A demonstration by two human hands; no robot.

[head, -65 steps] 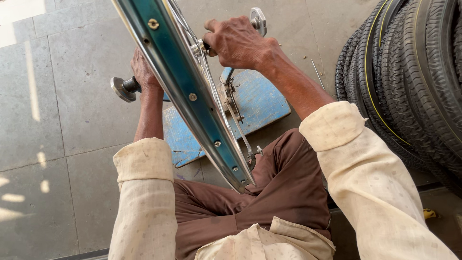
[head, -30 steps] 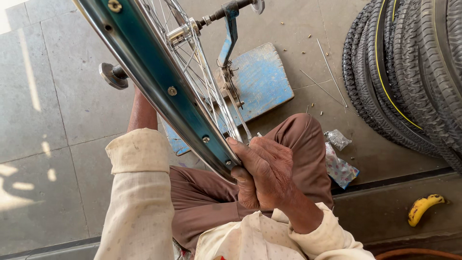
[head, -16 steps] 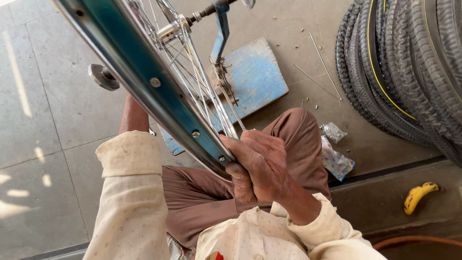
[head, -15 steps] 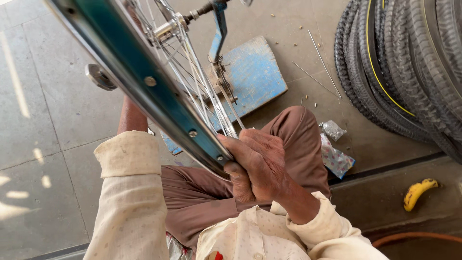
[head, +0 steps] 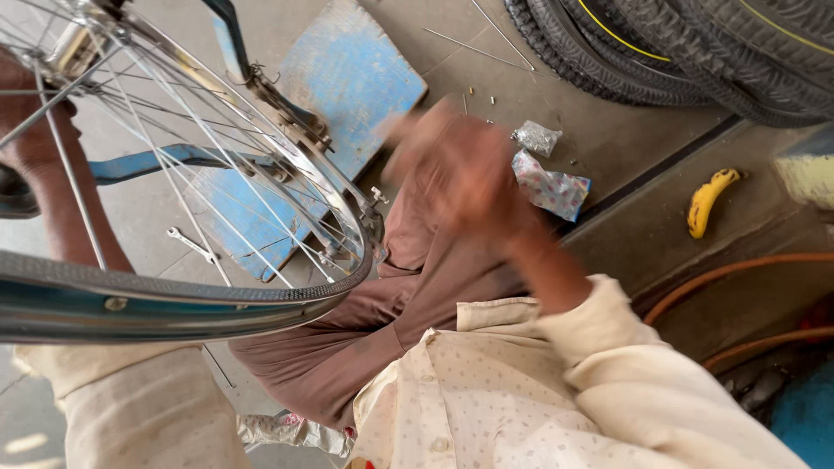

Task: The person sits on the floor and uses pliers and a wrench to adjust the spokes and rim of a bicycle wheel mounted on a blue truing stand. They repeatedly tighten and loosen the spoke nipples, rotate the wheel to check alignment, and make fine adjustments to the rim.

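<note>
The right hand (head: 465, 174) hangs in the air over the person's brown-trousered knee (head: 417, 252), blurred, its fingers seemingly spread and nothing in it; it touches neither wheel nor floor. At about nine o'clock from it, just beside it, curves the rim of the bicycle wheel (head: 261, 139), whose spokes fan toward the upper left corner while its teal inner band sweeps across the lower left. Behind the spokes, at the far left edge, the left hand (head: 30, 130) sits near the wheel's hub; whether it grips anything cannot be told, since the spokes and the frame edge cover it. Under the wheel lies a worn blue board (head: 347, 78) on the floor, with a blue metal stand (head: 174, 156) rising from it and a small spanner (head: 195, 247) beside it. At three o'clock from the right hand lie a crumpled silver packet (head: 536, 137) and a patterned wrapper (head: 556, 187); farther out at three o'clock rests a banana (head: 711, 200). At one o'clock a stack of tyres (head: 695, 43) leans.
</note>
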